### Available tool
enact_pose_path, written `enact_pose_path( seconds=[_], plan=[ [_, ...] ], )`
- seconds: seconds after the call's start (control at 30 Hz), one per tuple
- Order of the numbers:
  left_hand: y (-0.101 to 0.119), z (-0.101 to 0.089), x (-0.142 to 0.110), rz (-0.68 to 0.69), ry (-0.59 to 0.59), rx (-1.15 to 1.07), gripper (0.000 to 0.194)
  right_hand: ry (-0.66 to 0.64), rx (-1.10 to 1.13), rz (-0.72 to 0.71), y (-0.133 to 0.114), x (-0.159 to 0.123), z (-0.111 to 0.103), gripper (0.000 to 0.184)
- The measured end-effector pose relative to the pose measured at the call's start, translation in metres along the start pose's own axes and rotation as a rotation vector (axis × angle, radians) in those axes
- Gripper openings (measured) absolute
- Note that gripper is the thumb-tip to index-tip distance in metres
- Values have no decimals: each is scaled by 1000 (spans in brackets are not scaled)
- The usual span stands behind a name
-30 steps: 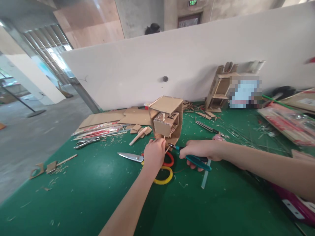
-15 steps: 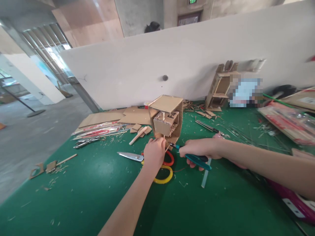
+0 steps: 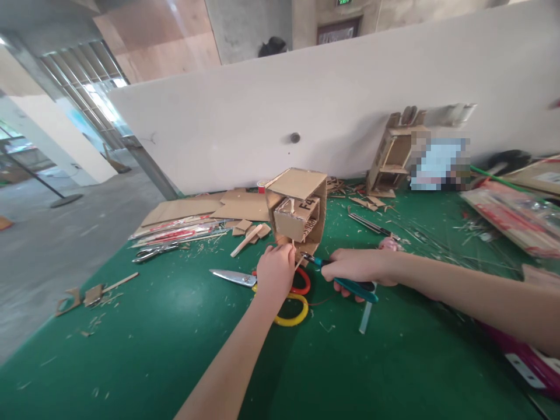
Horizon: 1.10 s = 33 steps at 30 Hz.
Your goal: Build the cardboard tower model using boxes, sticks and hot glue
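Note:
My right hand [image 3: 352, 271] is wrapped round teal-handled pliers [image 3: 356, 289], whose jaws meet a thin wooden stick [image 3: 299, 262] just in front of a cardboard box [image 3: 296, 182]. The fingers of my left hand [image 3: 276, 267] are closed around the stick's other end, though the grip itself is partly hidden. Inside the box sits a smaller cardboard piece [image 3: 289, 226] with printed letters. Under my left wrist lie large scissors [image 3: 291, 315] with red and yellow handles, blades pointing left. A translucent glue stick [image 3: 366, 315] rests below my right hand.
Flat cardboard sheets [image 3: 184, 209], packaged sticks and metal pliers [image 3: 160, 252] lie at the left. A cardboard shelf model [image 3: 389, 154] stands against the white partition [image 3: 245, 116]. A utility knife [image 3: 371, 224] lies at the right, with a purple object [image 3: 520, 359] near the right edge.
The view has shifted very slightly. Both hands keep their places, and the pliers stay at the stick with little visible movement.

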<state>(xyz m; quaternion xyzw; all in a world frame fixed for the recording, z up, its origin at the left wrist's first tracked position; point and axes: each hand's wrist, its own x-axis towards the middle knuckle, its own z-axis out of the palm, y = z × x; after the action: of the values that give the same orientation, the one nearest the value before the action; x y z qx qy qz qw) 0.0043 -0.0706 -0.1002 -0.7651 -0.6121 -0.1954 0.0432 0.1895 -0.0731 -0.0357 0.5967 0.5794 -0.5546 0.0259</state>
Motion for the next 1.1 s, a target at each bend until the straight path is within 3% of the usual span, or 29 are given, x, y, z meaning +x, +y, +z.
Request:
enact_pose_path(
  seconds=[0.3, 0.6, 0.9, 1.1],
  plan=[
    [0, -1, 0, -8, -13, -5, 29, 91, -211, -40, 2, 5, 6, 14],
    [1, -3, 1, -30, -31, -32, 29, 155, -237, -63, 5, 7, 9, 13],
    [-1, 0, 0, -4, 11, -27, 29, 141, -260, -74, 4, 7, 8, 16],
    [-2, 0, -1, 3, 19, -31, 27, 327, -533, -96, 11, -2, 6, 22]
  ],
)
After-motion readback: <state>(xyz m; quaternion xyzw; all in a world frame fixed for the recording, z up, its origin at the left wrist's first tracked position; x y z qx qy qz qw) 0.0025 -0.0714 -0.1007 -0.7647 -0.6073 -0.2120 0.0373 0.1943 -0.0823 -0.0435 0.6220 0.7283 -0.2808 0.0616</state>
